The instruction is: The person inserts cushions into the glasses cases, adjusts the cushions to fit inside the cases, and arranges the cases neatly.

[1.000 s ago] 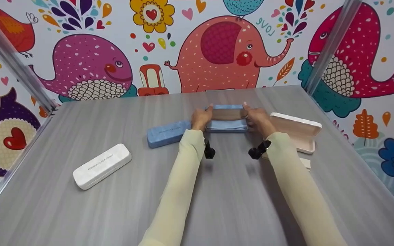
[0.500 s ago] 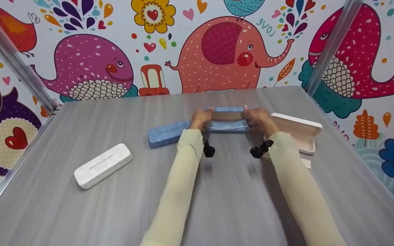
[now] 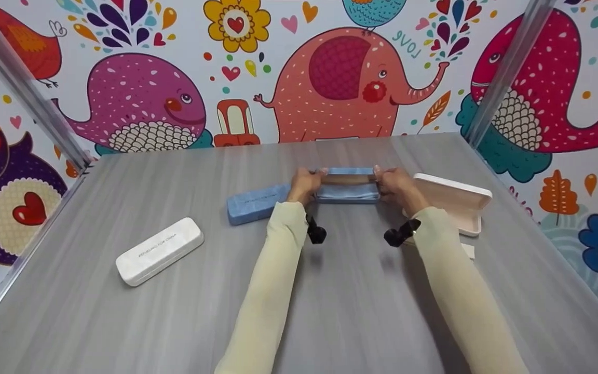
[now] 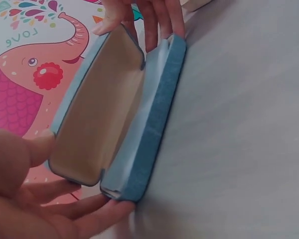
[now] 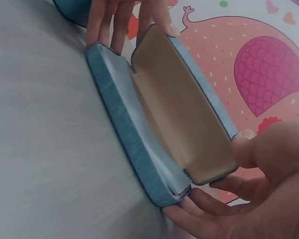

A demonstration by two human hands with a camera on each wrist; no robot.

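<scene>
A blue glasses case (image 3: 348,201) stands half open near the back of the table, its beige-lined lid (image 4: 97,109) tilted over the base. A folded light-blue cloth (image 5: 147,122) lies inside the base. My left hand (image 3: 304,186) holds the left end, thumb on the lid's outer edge and fingers against the end of the case. At the opposite end my right hand (image 3: 398,187) grips in the same way, its thumb (image 5: 244,142) on the lid's edge and its fingers along the base.
Beside my left hand lies a closed blue glasses case (image 3: 257,204). A closed white glasses case (image 3: 160,251) rests farther left. Right of my right hand, an open white case (image 3: 452,204) shows a pale lining, with a small cream piece (image 3: 467,251) in front, partly hidden by the sleeve.
The blue case's lid has swung partway down toward the base, with both hands staying on its ends. The head view has shifted slightly. The other cases have stayed in place.
</scene>
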